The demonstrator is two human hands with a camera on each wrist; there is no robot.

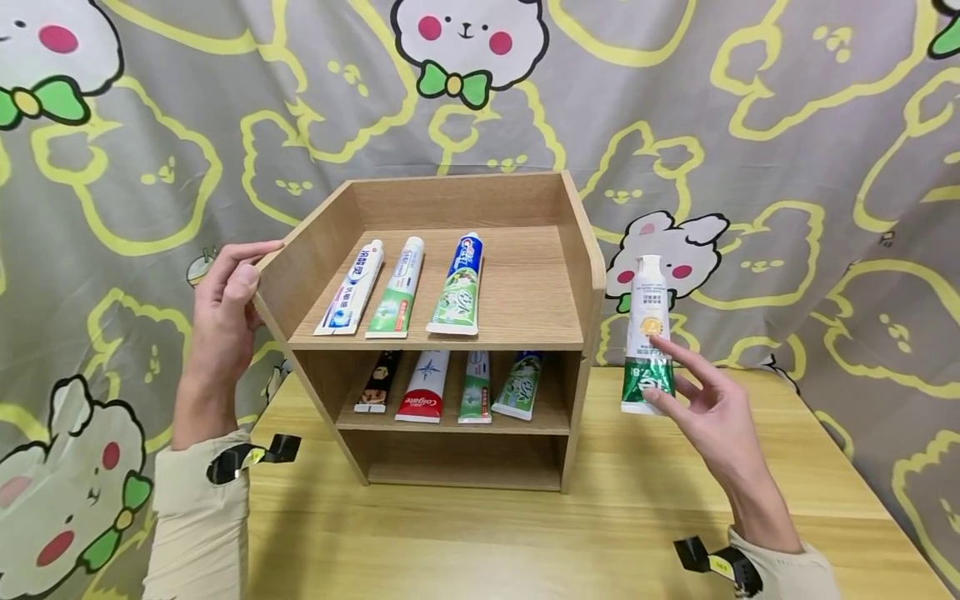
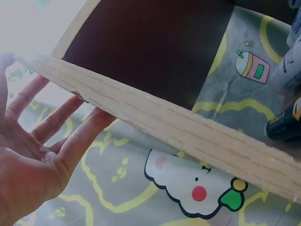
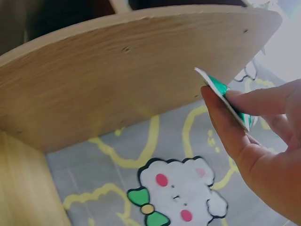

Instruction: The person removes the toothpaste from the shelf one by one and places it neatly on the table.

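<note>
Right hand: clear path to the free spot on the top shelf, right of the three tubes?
Probably yes. The right hand holds its tube just outside the shelf unit's side; the front is open and that spot bare.

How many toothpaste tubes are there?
8: three on the top shelf, four on the middle shelf, one in the right hand. None seem hidden.

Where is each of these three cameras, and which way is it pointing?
Head: on the head, facing the wooden shelf; both hands and sleeves show.
Left wrist: looks along the left hand at the shelf's side edge.
Right wrist: looks past the fingers pinching a toothpaste tube toward the shelf's side panel.
Shared: shelf and bunny curtain.
</note>
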